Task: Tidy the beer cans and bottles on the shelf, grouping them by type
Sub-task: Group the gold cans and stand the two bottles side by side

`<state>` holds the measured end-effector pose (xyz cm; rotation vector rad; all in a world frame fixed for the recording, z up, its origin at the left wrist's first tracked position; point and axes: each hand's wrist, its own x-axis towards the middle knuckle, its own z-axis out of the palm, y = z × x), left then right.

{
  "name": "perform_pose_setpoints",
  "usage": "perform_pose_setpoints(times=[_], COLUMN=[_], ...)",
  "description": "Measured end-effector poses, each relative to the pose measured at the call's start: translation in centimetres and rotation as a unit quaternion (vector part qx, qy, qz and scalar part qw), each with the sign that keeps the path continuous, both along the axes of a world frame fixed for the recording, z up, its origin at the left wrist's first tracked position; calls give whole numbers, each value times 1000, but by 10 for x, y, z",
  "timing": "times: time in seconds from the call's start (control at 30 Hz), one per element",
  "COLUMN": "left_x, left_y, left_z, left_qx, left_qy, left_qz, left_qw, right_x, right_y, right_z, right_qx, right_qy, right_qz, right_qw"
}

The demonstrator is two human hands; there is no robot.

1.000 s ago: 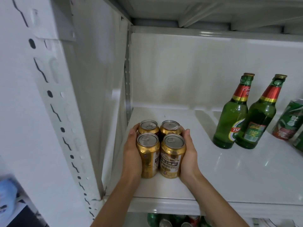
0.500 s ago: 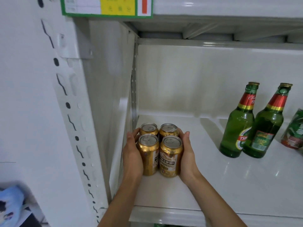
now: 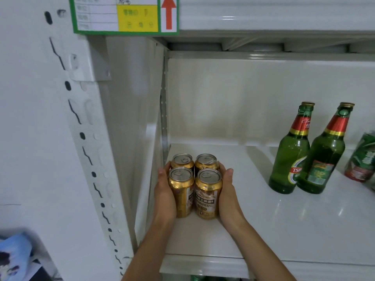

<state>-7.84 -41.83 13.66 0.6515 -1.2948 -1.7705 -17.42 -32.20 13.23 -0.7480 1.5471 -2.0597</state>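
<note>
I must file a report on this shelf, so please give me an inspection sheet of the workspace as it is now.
Surface: white shelf board, glossy, mostly bare in the middle.
Job's things: four gold beer cans upright in a tight two-by-two block at the shelf's left end; two green beer bottles upright, side by side; green can at the right edge, cut off.
Clutter: nothing seen.
Grippers: left hand and right hand press the block's sides.
Cables: nothing seen.
Surroundings: perforated upright; shelf label above.

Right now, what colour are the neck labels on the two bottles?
Red with a gold band, on both green bottles; the head view shows it.
</note>
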Motion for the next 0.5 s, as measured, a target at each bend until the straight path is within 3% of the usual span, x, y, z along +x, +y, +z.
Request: perform_pose_setpoints(times=[0.5], left_x=[7], left_y=[9], left_z=[1], left_qx=[-19], left_qy=[19], left_qz=[35], left_qw=[999], right_x=[4], right_y=[5], right_z=[-1], right_qx=[34], right_qy=[13], right_qz=[-51], right_qw=[998])
